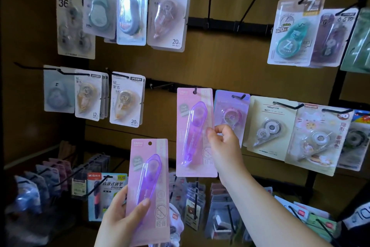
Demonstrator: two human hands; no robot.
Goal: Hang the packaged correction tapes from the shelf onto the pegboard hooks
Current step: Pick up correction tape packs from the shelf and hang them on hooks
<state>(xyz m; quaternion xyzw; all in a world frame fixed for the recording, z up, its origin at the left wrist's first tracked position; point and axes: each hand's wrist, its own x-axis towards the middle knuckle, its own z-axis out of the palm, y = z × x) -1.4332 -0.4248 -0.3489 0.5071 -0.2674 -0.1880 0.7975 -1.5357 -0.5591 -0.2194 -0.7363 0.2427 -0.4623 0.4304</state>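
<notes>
We're pinching the hung pack (192,136), dangling from the hook (195,90), w/ our right hand (222,144), fingers clamped on its edge, while our left hand (120,214) is gripping a 2nd pack (149,176) below-left of that hook, & any sideways tug is risking unhooking the 1st.

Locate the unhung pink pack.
The pink pack is lower centre in the head view, held in the left hand, below-left of the matching pack on its hook.

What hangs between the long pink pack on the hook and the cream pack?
A purple pack with a round pink tape, partly behind the right hand; head view.
</notes>
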